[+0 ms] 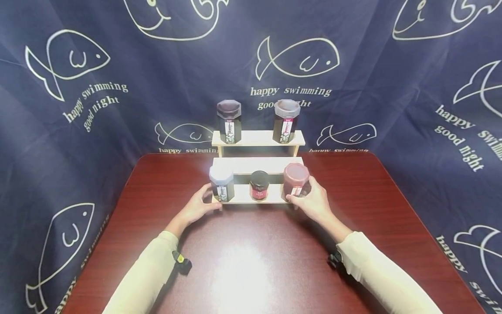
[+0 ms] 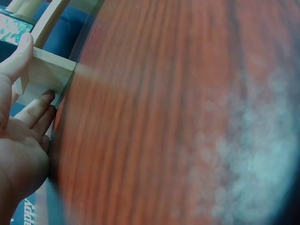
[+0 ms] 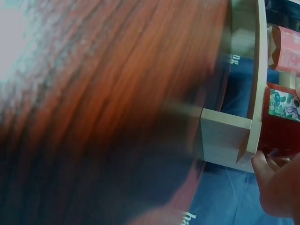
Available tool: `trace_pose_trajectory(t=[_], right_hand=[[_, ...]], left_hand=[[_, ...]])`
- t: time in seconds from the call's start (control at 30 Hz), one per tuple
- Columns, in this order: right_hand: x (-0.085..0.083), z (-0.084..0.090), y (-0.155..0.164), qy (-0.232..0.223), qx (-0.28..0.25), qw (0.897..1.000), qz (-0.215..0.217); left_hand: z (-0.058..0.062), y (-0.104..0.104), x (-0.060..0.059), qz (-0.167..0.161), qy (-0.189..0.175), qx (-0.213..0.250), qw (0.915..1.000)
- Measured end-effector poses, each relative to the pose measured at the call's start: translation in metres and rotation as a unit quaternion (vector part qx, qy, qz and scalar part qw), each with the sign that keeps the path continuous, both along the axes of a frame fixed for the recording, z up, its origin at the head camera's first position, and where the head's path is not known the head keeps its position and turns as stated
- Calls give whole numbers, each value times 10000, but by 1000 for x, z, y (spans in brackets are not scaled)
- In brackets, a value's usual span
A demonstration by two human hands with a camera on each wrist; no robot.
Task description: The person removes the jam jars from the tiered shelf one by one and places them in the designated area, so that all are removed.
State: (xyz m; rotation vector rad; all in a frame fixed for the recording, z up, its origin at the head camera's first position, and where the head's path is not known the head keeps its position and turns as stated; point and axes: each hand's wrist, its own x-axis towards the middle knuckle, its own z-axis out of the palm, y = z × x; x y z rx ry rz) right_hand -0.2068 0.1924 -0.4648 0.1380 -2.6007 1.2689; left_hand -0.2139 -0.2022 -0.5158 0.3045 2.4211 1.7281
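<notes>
On the near part of the dark red table (image 1: 251, 261), both forearms in cream sleeves reach fwd to a 3-step wooden rack (image 1: 256, 138). L hand (image 1: 198, 207) sits at the rack's left front corner, fingers straight & slightly apart, tips against the wood, thumb up by the white-lidded hex jar (image 1: 222, 183) just past its fingertips. R hand (image 1: 310, 200) is at the right front corner, fingers curled round the red-lidded jar (image 1: 296, 179) on the bottom step; thumb pinches its lower side. Btwn the two hands, beyond the fingers, stands a small black-lidded jar w/ red label (image 1: 259, 185). Further back, top step: dark-lidded hex jar (image 1: 229, 121) left, grey-lidded jar (image 1: 286, 120) right. Behind all, navy fish-print cloth (image 1: 78, 109).
</notes>
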Motion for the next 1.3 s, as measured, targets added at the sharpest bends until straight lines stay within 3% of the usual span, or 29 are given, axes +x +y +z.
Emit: trace_pose_trajectory(t=[0.77, 1.3], right_hand=[[-1, 8, 58, 95, 502, 9980, -377], [-47, 3, 87, -264, 603, 9966, -487]], left_hand=[[1, 0, 1, 88, -129, -32, 9999], [1, 1, 1, 83, -129, -84, 9998]])
